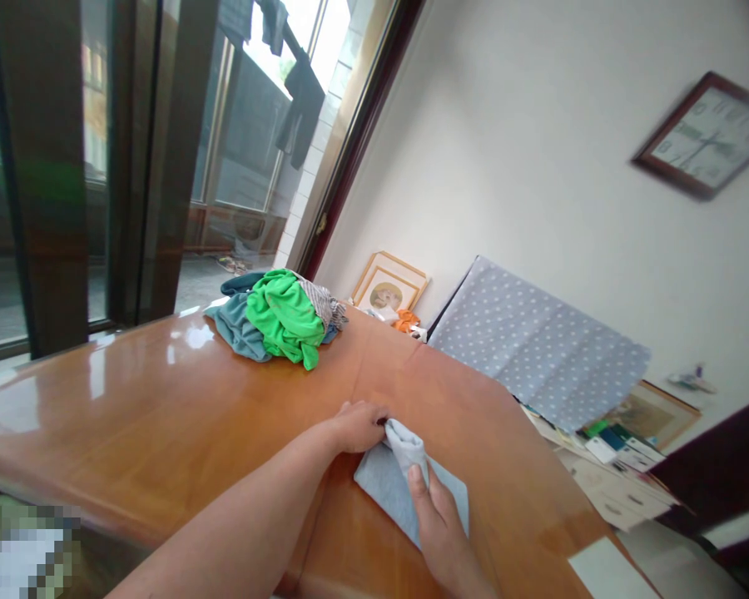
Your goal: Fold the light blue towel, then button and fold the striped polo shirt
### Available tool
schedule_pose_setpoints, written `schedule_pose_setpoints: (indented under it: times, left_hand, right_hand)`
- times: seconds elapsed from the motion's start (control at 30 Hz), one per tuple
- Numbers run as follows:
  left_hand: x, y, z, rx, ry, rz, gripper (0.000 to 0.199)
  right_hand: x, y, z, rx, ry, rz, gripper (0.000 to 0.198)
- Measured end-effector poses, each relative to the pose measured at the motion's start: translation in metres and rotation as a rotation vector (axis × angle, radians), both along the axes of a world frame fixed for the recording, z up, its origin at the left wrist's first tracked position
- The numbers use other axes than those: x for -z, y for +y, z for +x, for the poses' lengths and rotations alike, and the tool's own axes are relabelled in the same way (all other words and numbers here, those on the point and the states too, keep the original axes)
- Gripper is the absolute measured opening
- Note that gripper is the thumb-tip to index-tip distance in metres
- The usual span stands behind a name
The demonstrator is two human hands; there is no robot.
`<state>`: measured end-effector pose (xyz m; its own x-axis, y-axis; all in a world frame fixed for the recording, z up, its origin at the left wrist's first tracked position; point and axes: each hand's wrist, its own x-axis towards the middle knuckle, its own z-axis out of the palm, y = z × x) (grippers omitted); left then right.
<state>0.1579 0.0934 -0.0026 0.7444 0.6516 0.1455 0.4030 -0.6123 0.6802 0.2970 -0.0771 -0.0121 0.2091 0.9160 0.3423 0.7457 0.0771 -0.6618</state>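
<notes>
Head view: a light blue cloth (384, 489) was seen on the near part of the wooden tabletop (181, 441), with both hands brought to it.
Cloth: most of it was laid flat in a neat, straight-edged panel; one portion was raised into a loose, rounded fold (405, 443) running between the hands.
Left hand (360, 427): curled nearly closed at the far end of the fold, the cloth apparently pinched there; fingertips partly hidden, so the exact grip could not be told.
Right hand (438, 512): partly closed, the near end of the fold held with the thumb laid on top and the forefinger alongside; the other fingers were not clearly shown.
Reason for the hold: the fold was gripped at both ends, probably so that its line was kept straight and slack was taken up; the flat panel beneath was likely steadied by the tabletop.
Clothes pile: a bright green garment (284, 312) was heaped with a blue-grey garment (237, 326) and a striped cloth (321, 301) near the far edge, well apart from the hands, perhaps so that working room was left.
White sheet (612, 572): noted at the tabletop's right edge, away from the cloth.
</notes>
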Motion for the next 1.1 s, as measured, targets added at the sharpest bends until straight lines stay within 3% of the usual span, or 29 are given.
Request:
schedule_pose_setpoints:
  times: [0.23, 0.37, 0.5, 0.73, 1.1]
  left_hand:
    - [-0.003, -0.002, -0.002, 0.002, 0.025, 0.004, 0.02]
    - [-0.002, -0.001, -0.002, -0.011, 0.026, -0.009, 0.019]
    - [0.001, 0.002, 0.001, -0.052, 0.022, -0.024, 0.02]
    - [0.007, 0.005, 0.011, -0.185, 0.056, -0.031, 0.024]
    - [0.006, 0.006, 0.009, -0.145, 0.053, -0.044, 0.027]
  right_hand:
    - [0.017, 0.002, 0.001, -0.034, -0.17, -0.05, 0.072]
    - [0.021, 0.002, 0.004, -0.024, -0.138, -0.037, 0.062]
    - [0.021, 0.002, 0.006, -0.025, -0.113, -0.022, 0.059]
    - [0.017, 0.002, -0.003, -0.077, -0.396, -0.08, 0.062]
    - [0.01, 0.001, -0.012, -0.042, -0.494, -0.157, 0.071]
